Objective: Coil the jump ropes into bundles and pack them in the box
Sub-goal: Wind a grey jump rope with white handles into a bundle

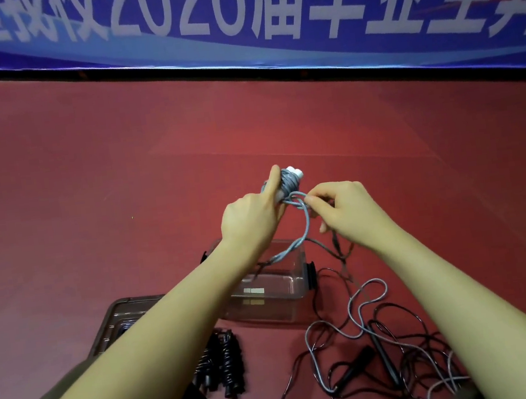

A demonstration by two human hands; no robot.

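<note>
Grey rope point(289, 184): limp, light. Left hand point(251, 220) clasps the coiled bundle; right hand point(342, 209) pinches its loose loop; hold there.

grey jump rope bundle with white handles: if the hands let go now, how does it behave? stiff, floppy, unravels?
Probably floppy: the grey jump rope bundle with white handles trails a slack twisted tail down toward the clear plastic box. It would likely loosen, since the right hand is only pinching a loop, apparently untied. It seems light: the left hand holds it up alone.
</note>
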